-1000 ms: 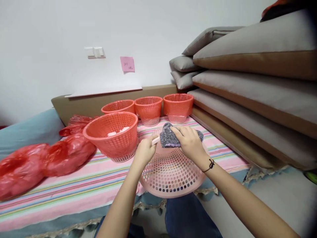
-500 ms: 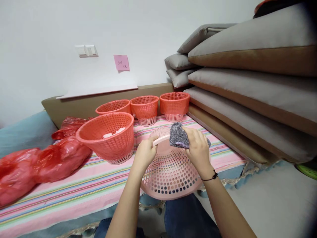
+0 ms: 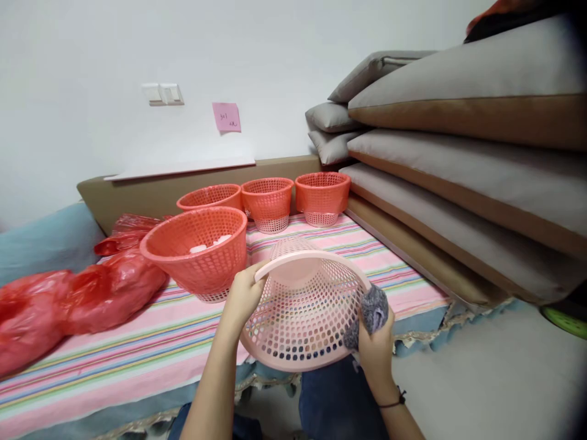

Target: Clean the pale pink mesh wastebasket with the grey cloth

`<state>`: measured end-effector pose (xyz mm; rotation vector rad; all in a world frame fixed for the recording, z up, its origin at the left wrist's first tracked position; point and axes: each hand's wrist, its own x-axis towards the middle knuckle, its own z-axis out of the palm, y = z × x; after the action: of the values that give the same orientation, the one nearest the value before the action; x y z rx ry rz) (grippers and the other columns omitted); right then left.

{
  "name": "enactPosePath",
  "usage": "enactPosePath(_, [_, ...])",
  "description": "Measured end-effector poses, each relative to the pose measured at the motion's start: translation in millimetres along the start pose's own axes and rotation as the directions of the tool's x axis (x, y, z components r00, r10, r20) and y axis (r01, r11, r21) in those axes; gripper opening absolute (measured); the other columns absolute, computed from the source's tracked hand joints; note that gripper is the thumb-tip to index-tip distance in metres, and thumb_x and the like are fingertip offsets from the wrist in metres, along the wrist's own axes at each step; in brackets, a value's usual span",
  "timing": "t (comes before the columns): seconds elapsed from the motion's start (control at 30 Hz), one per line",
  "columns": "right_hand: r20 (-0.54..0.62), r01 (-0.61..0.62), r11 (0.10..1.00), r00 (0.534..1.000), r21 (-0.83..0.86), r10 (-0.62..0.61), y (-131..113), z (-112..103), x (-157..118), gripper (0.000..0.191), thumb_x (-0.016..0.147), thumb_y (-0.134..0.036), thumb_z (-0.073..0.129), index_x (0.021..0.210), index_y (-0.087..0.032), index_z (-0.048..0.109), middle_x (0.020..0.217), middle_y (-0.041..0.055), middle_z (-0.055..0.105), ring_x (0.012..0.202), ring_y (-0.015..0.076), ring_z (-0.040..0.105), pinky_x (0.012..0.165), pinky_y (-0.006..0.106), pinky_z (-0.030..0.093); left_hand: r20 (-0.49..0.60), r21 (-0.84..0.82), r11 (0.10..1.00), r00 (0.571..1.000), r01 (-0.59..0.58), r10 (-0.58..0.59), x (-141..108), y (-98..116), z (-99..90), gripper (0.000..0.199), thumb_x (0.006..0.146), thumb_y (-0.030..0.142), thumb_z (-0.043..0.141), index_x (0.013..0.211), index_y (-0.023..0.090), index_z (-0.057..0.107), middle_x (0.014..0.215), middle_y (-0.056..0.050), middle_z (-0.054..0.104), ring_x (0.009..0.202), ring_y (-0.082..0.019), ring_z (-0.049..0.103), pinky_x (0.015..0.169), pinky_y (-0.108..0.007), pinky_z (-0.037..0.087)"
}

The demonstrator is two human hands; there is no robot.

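Basket (image 3: 300,315) is gripped at left by the left hand (image 3: 244,294). Cloth (image 3: 376,301) is clutched by the right hand (image 3: 378,349) at the right rim

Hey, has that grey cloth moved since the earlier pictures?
Yes. The grey cloth moved down and rightward in view, away from the rightmost red basket; the right hand holds it against the pink basket.
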<state>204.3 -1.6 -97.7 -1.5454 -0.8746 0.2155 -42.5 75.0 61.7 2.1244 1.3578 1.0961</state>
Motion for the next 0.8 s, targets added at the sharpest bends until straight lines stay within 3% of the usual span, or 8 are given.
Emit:
enactPosePath(0.07, [-0.012, -0.115, 0.993, 0.993, 0.041, 0.115, 7, 4, -18, 0.072, 0.084, -0.051, 0.057, 0.141, -0.013, 0.035, 0.130, 0.0255, 0.053, 0.122, 0.0384, 0.053, 0.099, 0.055, 0.044, -0.014, -0.006, 1.000, 1.000, 0.010, -0.010, -1, -2, -1.1, 0.023, 0.076, 0.018, 0.044, 0.072, 0.017, 0.066, 0.068, -0.001, 0.066, 0.074, -0.020, 0.060, 0.084, -0.032, 0.049])
enactPosePath(0.17, [-0.005, -0.135, 0.989, 0.991, 0.062, 0.135, 10, 9, -29, 0.073, 0.084, -0.053, 0.056, 0.141, -0.013, 0.034, 0.131, 0.0261, 0.053, 0.123, 0.0388, 0.053, 0.099, 0.056, 0.044, -0.034, -0.017, 0.999, 0.999, 0.027, -0.028, -2, -6, -3.2, 0.025, 0.075, 0.019, 0.044, 0.077, 0.016, 0.069, 0.073, -0.003, 0.069, 0.079, -0.022, 0.063, 0.085, -0.033, 0.049])
enactPosePath(0.27, [0.062, -0.038, 0.999, 0.997, 0.030, 0.036, 6, 7, -13, 0.064, 0.086, -0.050, 0.054, 0.137, -0.015, 0.039, 0.125, 0.0235, 0.057, 0.117, 0.0370, 0.057, 0.096, 0.055, 0.046, -0.059, -0.005, 0.998, 0.996, 0.064, -0.064, -6, -13, -7.3, 0.032, 0.075, 0.021, 0.045, 0.092, 0.015, 0.071, 0.086, -0.005, 0.074, 0.084, -0.023, 0.065, 0.084, -0.036, 0.050])
enactPosePath(0.37, [0.104, 0.194, 0.980, 0.977, -0.046, -0.188, -10, -4, 29, 0.054, 0.086, -0.036, 0.051, 0.135, -0.013, 0.043, 0.123, 0.0213, 0.059, 0.116, 0.0350, 0.057, 0.095, 0.053, 0.047, -0.030, 0.002, 0.997, 0.996, 0.082, -0.082, -17, -20, -9.9, 0.036, 0.077, 0.026, 0.049, 0.105, 0.014, 0.068, 0.100, -0.008, 0.075, 0.092, -0.025, 0.067, 0.089, -0.039, 0.049])
enactPosePath(0.43, [0.090, 0.415, 0.899, 0.909, -0.141, -0.406, -29, -14, 64, 0.056, 0.082, -0.020, 0.048, 0.137, -0.014, 0.042, 0.125, 0.0194, 0.057, 0.117, 0.0335, 0.054, 0.096, 0.053, 0.046, 0.057, -0.007, 0.996, 0.995, 0.086, -0.085, -26, -22, -7.3, 0.040, 0.076, 0.029, 0.056, 0.113, 0.015, 0.065, 0.107, -0.009, 0.074, 0.096, -0.026, 0.067, 0.091, -0.040, 0.049])
enactPosePath(0.5, [0.206, 0.633, 0.736, 0.774, -0.240, -0.599, -55, -22, 95, 0.065, 0.073, -0.007, 0.044, 0.138, -0.013, 0.041, 0.124, 0.0187, 0.057, 0.118, 0.0325, 0.052, 0.098, 0.053, 0.045, 0.111, -0.018, 0.996, 0.990, 0.088, -0.085, -32, -20, -0.7, 0.046, 0.075, 0.029, 0.060, 0.119, 0.016, 0.061, 0.113, -0.011, 0.073, 0.100, -0.027, 0.067, 0.092, -0.040, 0.049])
enactPosePath(0.63, [0.434, 0.855, 0.477, 0.516, -0.206, -0.738, -105, -22, 127, 0.062, 0.074, -0.004, 0.044, 0.136, -0.013, 0.044, 0.119, 0.0164, 0.060, 0.108, 0.0304, 0.054, 0.092, 0.047, 0.047, -0.012, -0.017, 0.999, 1.000, 0.027, -0.028, -25, -3, 14.8, 0.045, 0.077, 0.025, 0.057, 0.121, 0.015, 0.060, 0.117, -0.012, 0.070, 0.107, -0.026, 0.065, 0.096, -0.041, 0.048])
enactPosePath(0.8, [0.530, 0.888, 0.452, 0.421, -0.077, -0.736, -131, -12, 123, 0.061, 0.086, -0.030, 0.058, 0.141, -0.014, 0.039, 0.133, 0.0181, 0.054, 0.119, 0.0317, 0.051, 0.099, 0.050, 0.044, -0.117, 0.032, 0.996, 0.989, -0.085, 0.088, 0, 14, 18.2, 0.039, 0.082, 0.018, 0.047, 0.116, 0.013, 0.065, 0.113, -0.011, 0.072, 0.102, -0.023, 0.066, 0.094, -0.036, 0.047])
